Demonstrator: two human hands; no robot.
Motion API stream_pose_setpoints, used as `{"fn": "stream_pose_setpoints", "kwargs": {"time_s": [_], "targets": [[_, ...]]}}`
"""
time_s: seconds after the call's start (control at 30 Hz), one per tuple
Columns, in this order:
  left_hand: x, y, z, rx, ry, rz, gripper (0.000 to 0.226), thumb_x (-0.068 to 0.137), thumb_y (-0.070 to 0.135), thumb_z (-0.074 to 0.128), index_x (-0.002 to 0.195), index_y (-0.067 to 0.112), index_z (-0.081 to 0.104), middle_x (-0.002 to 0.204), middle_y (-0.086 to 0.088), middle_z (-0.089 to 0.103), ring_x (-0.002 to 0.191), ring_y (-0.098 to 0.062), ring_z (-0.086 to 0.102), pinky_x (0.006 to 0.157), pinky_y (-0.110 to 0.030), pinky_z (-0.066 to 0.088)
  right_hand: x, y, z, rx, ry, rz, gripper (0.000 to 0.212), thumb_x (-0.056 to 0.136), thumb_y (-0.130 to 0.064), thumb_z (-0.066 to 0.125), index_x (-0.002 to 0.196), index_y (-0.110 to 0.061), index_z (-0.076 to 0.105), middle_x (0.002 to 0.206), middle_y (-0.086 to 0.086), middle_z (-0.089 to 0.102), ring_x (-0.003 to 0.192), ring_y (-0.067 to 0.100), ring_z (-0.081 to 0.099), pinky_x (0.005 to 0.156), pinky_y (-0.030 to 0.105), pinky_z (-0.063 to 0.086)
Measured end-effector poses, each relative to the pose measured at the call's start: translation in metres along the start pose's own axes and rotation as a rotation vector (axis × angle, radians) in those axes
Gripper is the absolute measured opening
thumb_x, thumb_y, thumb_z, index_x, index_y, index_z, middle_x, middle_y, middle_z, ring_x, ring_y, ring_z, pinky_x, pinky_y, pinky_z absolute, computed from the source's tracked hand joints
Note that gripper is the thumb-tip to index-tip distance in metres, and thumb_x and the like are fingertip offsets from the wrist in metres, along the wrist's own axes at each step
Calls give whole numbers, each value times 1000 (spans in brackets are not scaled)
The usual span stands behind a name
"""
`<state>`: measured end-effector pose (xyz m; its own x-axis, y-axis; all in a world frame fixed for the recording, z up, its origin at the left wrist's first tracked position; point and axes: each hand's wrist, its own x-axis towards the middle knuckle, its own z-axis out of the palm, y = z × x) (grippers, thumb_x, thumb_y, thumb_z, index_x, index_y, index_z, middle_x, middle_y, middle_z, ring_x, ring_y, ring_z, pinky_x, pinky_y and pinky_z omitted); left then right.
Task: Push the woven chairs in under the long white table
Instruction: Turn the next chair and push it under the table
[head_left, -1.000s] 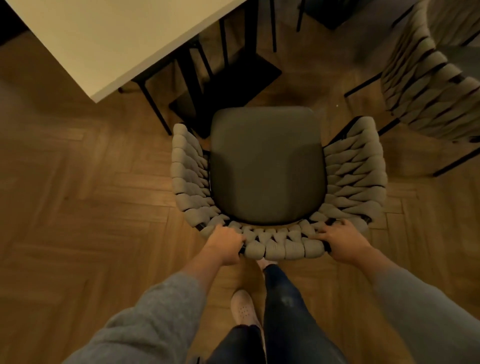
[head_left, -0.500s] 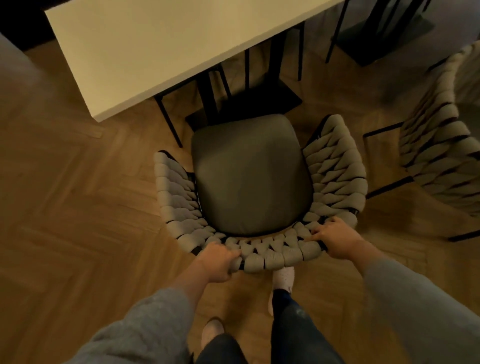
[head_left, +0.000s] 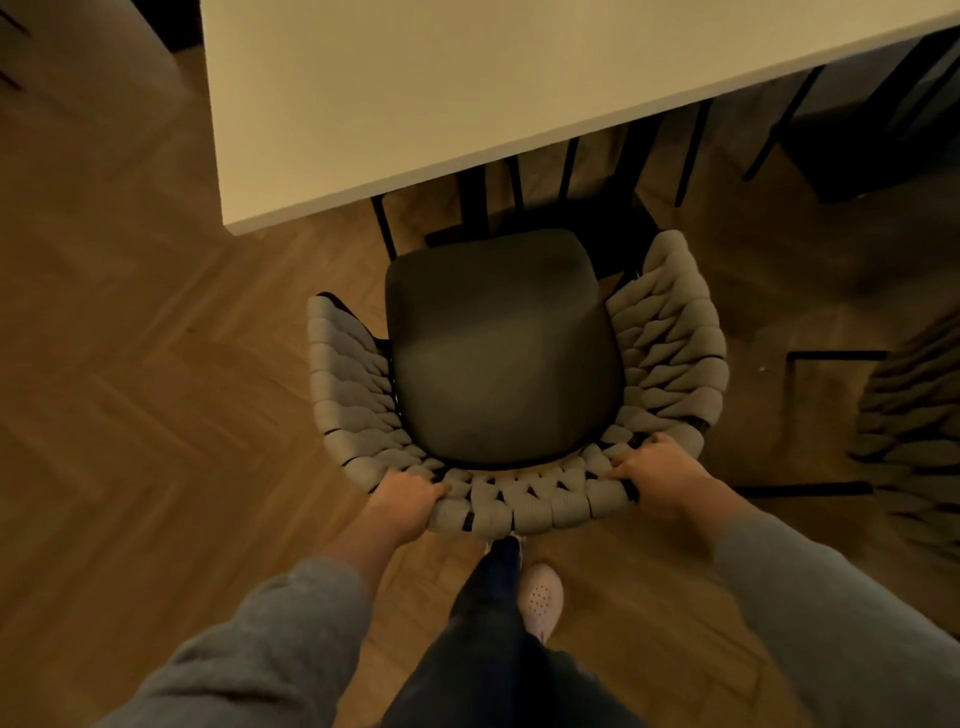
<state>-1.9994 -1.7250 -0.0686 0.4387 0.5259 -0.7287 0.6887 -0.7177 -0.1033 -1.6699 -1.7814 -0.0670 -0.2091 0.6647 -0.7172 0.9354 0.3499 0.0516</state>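
A chair with a curved back of woven pale grey-beige straps and a dark grey padded seat (head_left: 504, 358) stands on the warm brown herringbone wood floor (head_left: 130, 364), and everything else is placed from it. Its open front faces the long white rectangular table (head_left: 467, 104), whose near edge runs slantwise just beyond the seat's front. From above, the seat looks to lie short of that edge, with the whole cushion in plain sight. Black metal legs and a dark flat base (head_left: 571, 218) show in the shadow beneath the tabletop, right ahead of the seat. The left hand (head_left: 402, 499) grasps the top rim of the woven back at its rear left, fingers curled over the straps. The right hand (head_left: 660, 475) grips the same rim at the rear right, thumb and fingers wrapped round the weave. Both forearms wear grey sleeves (head_left: 831, 597). Directly behind the chair back are a leg in dark trousers (head_left: 488, 623) and a pale perforated shoe (head_left: 540, 600) on the floor. Off to the chair's right, well apart from it, a second woven chair (head_left: 914, 415) sits dim and blurred at the frame's edge.
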Motion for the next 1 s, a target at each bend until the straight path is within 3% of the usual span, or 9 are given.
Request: {"fn": "stream_pose_setpoints", "kwargs": {"time_s": [0.23,0.47,0.7,0.9,1.0], "targets": [[16,-9,-27,14,29,-30,43,102,24,41,145,29,39,141,-4,49,126,-23,49,101,-39,39,11,27,-28,61,54,7,28,96,-23,47,119,-31,61,113,-5,62,104,17,55,103,35,36],[23,-17,-43,20,94,-1,41,102,23,41,142,30,43,137,-2,51,121,-22,52,97,-36,42,13,47,-50,71,48,-16,31,96,-23,48,123,-33,59,115,-6,62,106,16,54,102,33,33],[21,-29,-26,-18,42,-7,46,102,23,38,147,32,38,145,-4,44,130,-24,45,106,-39,35,25,35,-50,9,3,-25,32,96,-22,52,127,-27,59,126,-2,59,118,18,52,107,38,29],[37,-24,-36,-63,36,-34,47,101,21,40,146,32,38,142,-3,47,125,-23,48,102,-38,34,36,58,-66,15,29,-50,32,96,-20,50,126,-30,59,124,-5,60,119,17,51,106,39,28],[50,-26,-44,-78,39,-56,47,100,20,42,146,32,39,137,-3,50,123,-23,49,100,-38,36,48,73,-74,17,15,-40,32,95,-21,50,125,-30,59,126,-6,59,122,17,50,113,44,22]]}}
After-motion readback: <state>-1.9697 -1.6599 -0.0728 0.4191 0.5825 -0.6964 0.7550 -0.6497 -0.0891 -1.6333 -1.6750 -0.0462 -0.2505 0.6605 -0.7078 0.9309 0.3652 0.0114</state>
